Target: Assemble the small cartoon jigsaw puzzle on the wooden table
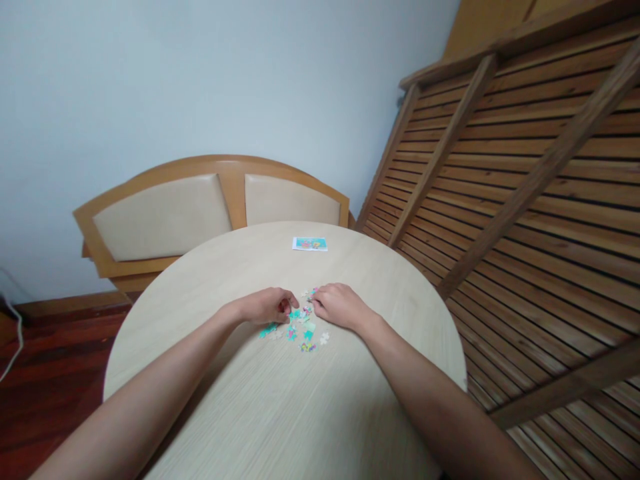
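Small jigsaw puzzle pieces (309,335) in teal, white, pink and yellow lie loosely scattered near the middle of the round table (240,407). At the left side of this heap is my left hand (267,306), its fingers curved and apart, the tips beside some teal pieces. My right hand (341,305) rests on the heap's right side with its fingers bent together. A small puzzle piece (309,300) shows at its fingertips, partly hidden. Farther back on the table lies a picture card (310,244) with a teal printed scene.
Behind the table stands a wooden headboard (233,190) with cream panels, against a pale wall (210,80). A large slatted wooden frame (500,180) leans along the right side. At the far left a white cable (20,337) hangs above the reddish floor (60,373).
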`<state>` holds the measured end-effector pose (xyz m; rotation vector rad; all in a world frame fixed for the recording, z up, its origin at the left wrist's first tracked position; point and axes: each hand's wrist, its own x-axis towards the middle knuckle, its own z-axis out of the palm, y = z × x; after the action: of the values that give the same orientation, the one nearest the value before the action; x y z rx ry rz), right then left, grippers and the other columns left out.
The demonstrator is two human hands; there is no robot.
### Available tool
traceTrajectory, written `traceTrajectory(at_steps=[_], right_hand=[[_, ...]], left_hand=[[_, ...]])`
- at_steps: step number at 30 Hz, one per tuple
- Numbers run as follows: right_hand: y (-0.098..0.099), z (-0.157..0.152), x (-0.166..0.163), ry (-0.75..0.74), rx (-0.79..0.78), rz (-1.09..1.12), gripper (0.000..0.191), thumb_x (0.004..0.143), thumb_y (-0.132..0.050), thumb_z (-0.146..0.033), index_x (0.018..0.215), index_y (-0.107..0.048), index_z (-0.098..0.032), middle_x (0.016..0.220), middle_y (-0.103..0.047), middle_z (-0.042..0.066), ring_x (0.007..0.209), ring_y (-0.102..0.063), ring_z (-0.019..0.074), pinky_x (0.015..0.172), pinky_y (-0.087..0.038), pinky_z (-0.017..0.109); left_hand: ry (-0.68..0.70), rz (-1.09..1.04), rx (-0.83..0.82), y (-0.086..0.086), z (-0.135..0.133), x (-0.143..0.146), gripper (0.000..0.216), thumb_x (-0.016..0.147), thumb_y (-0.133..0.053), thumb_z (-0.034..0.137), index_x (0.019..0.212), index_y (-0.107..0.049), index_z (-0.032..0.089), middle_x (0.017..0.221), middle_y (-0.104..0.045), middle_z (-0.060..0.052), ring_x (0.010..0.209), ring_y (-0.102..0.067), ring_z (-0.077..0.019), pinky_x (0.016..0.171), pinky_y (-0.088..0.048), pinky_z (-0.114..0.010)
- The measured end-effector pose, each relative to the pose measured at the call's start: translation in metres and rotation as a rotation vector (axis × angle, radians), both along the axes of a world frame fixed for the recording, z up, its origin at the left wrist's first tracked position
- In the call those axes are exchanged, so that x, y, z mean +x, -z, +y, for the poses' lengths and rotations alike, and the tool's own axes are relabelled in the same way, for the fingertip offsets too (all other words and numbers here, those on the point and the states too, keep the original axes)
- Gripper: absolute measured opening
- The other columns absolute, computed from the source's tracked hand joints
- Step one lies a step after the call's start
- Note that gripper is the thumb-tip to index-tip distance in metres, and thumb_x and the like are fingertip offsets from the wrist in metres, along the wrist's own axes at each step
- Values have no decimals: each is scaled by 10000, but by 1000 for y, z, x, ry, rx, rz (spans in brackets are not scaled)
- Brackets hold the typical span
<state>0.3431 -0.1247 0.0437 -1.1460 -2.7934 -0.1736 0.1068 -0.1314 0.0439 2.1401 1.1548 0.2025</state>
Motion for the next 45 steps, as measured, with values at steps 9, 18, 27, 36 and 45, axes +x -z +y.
traceTrajectory(at_steps=[9,18,27,36,45], right_hand=[[2,7,7,102,-28,198,302,1020,-419,-291,924,-681,-175,941,-736,98,884,-659,199,790,-419,283],[16,18,21,17,-109,350,311,975,-539,-386,1178,-666,-187,1206,-673,102,1134,-577,233,985,-404,357],[33,28,16,-30,-214,438,300,849,-697,-350,1090,-665,-174,1209,-634,106,1161,-533,243,1019,-401,397],[35,29,19,-22,-295,515,260,845,-716,-335,1068,-678,-205,1241,-624,89,1208,-518,246,1046,-371,433],[17,6,0,-28,-373,688,178,901,-644,-297,1028,-721,-199,1018,-745,49,975,-659,190,906,-466,316]], left_hand=[[-50,78,279,3,-4,13,365,774,-651,365,1056,-684,136,893,-670,-74,716,-587,-180,660,-426,-257],[-49,23,201,7,-2,16,271,767,-626,313,981,-634,147,808,-627,-27,698,-546,-168,650,-408,-249],[-28,-102,151,4,-2,16,273,793,-599,317,1000,-650,146,787,-625,-14,702,-539,-157,650,-416,-234],[-159,-288,62,14,6,20,281,836,-560,331,993,-680,130,694,-623,-9,576,-536,-133,548,-425,-225],[-260,-442,106,21,14,25,221,807,-605,302,920,-675,125,801,-700,-54,720,-623,-162,638,-490,-241]])
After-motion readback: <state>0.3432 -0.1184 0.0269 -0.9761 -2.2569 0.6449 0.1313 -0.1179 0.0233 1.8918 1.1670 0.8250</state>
